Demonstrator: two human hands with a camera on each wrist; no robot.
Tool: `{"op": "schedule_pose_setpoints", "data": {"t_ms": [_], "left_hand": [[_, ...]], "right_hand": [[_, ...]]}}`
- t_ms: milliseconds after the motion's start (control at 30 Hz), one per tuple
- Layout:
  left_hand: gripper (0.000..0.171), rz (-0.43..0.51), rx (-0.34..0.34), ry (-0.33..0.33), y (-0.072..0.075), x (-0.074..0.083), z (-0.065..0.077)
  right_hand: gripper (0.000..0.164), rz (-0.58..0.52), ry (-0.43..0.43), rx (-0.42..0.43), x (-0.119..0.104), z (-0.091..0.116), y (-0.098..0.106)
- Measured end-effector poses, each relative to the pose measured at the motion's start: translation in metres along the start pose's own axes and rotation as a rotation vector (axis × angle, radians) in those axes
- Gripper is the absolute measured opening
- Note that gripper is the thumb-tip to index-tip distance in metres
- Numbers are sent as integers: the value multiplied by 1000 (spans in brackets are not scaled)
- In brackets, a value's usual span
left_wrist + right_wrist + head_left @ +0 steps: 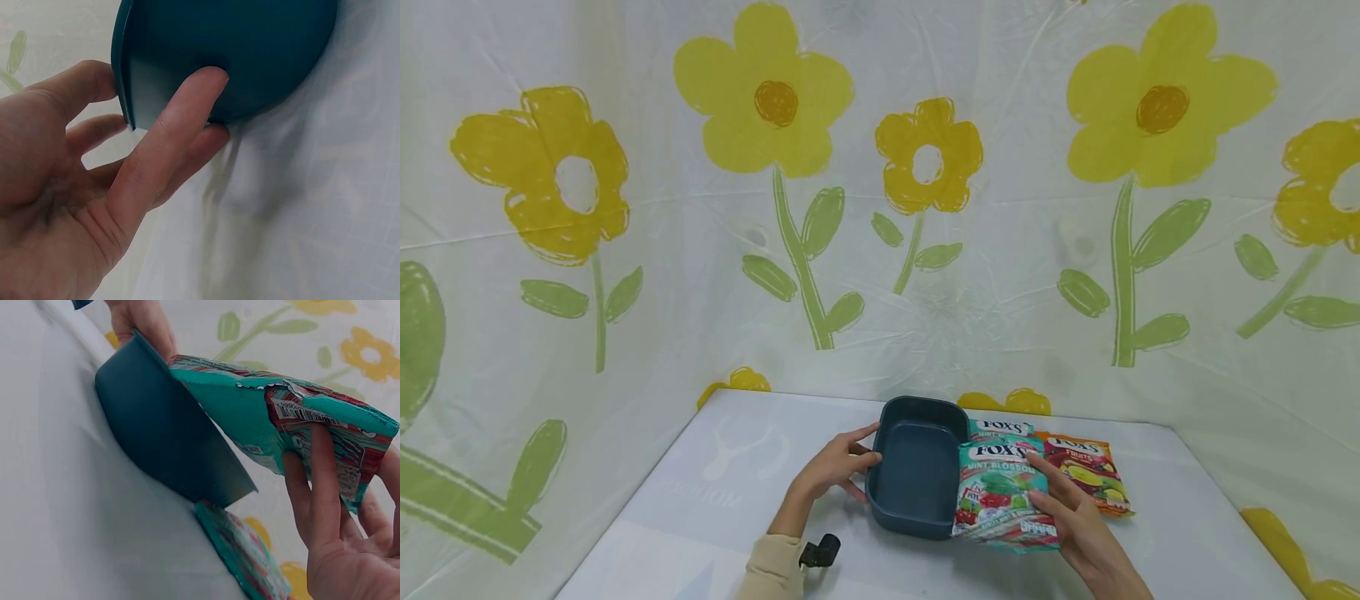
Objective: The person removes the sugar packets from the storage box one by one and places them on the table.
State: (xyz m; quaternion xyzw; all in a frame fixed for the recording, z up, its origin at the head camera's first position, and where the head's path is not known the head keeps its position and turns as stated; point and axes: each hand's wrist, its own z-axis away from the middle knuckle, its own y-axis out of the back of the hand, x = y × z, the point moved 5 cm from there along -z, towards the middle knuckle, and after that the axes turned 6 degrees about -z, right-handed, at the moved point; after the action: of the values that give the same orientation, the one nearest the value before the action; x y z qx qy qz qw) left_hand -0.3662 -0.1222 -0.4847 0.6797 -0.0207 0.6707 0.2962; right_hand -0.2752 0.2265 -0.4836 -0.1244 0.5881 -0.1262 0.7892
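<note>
My left hand [838, 467] holds the left side of a dark blue rectangular container [917, 467]. In the left wrist view its fingers and thumb [178, 119] lie about the container's wall and rim. My right hand [1086, 533] grips a teal Fox's Mint Blossom candy bag [1000, 483], raised at the container's right rim. The right wrist view shows the bag's back [250, 419] with its barcode, and fingers [325, 487] on it. A second Mint Blossom bag [996, 427] lies behind, partly covered.
An orange Fox's Fruits candy bag [1086, 475] lies on the white table [677, 517], right of the teal bags. A flower-printed white curtain [910, 350] hangs behind and at the sides. A small black device [822, 551] is on my left sleeve.
</note>
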Motion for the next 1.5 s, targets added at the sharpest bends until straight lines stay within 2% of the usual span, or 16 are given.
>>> {"op": "schedule_pose_setpoints", "data": {"t_ms": [467,633,733,833,1033,1200,1500], "left_hand": [[66,9,4,9,2,1,1],[66,13,5,2,2,2,0],[66,15,1,-3,2,2,0],[66,16,0,-4,2,2,1],[66,5,5,-1,4,2,2],[66,3,0,-3,4,2,1],[66,7,0,1,2,2,1]], "right_hand": [[64,69,-26,39,2,9,22],[60,81,-58,33,9,12,30],[54,97,-75,-5,16,15,34],[49,91,-94,-94,23,16,36],[44,26,-150,-232,36,18,38],[40,39,-169,-279,45,19,38],[38,12,-174,-291,49,21,39]]}}
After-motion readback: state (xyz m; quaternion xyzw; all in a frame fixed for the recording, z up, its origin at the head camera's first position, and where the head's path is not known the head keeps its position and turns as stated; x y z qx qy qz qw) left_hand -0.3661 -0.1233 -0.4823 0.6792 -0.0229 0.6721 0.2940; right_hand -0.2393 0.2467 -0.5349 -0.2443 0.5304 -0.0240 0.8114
